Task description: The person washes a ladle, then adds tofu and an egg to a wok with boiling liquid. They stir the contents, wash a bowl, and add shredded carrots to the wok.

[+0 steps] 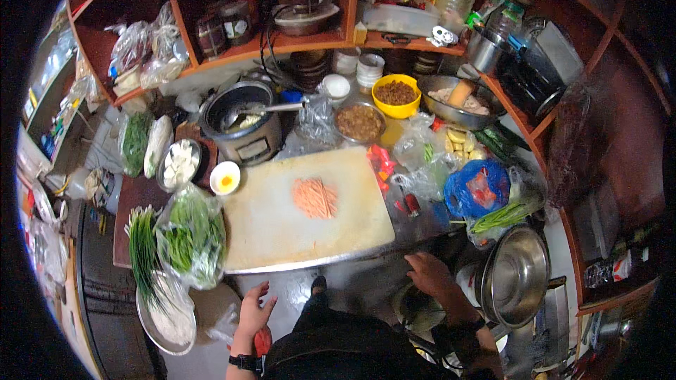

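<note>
My left hand (254, 309) hangs in front of the counter's near edge, fingers apart and nothing in it. Over to the right, my right hand (429, 273) is held off the near right corner of the board, also empty, its fingers loosely bent. A pale cutting board (264, 237) lies before me with a small heap of orange shreds (315, 199) near its middle. At the board's back left corner stands a white bowl (225, 178) with a raw egg in it. Left of the board rest a plastic bag of leafy greens (191, 237) and a bunch of thin green stalks (142, 243).
A steel pot (245, 126) with a ladle, a yellow bowl of brown food (396, 96) and a metal bowl of meat (459, 100) stand behind. A blue plastic bag (477, 187) and large steel basins (516, 277) are at right; a tray of white powder (171, 322) is at lower left.
</note>
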Tool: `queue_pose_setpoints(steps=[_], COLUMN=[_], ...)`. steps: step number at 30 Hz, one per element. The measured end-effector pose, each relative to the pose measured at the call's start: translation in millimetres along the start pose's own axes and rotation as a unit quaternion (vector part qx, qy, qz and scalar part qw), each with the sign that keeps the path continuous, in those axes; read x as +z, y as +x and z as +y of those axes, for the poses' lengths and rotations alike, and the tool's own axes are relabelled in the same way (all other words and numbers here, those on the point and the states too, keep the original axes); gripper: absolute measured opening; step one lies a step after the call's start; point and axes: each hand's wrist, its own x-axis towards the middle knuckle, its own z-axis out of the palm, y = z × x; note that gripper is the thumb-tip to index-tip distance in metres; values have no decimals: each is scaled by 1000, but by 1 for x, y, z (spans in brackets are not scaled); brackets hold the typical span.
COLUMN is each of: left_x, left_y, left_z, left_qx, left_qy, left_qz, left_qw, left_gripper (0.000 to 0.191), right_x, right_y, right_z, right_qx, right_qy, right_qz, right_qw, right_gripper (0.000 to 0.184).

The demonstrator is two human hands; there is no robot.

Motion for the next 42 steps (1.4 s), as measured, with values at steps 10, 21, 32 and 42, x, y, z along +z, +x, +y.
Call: queue_pose_setpoints(steps=[10,21,32,42], left_x=[-46,-28,-24,27], left_y=[184,297,360,198], left_z=[25,-26,-122,24], left_qx=[54,-277,-195,-185], left_qy=[-138,-730,-677,-453], left_qz=[-33,119,194,-84], left_qw=[988,613,683,868], left_gripper=[43,36,37,48], right_x=[-34,-24,-14,274], right_y=[262,330,129,-312], right_z=[11,33,-7,-126], right_qx=[-65,3,-12,465], right_qy=[-12,214,24,98], right_qz=[155,71,413,303], right_qw=[986,974,911,826], right_gripper=[75,47,14,13])
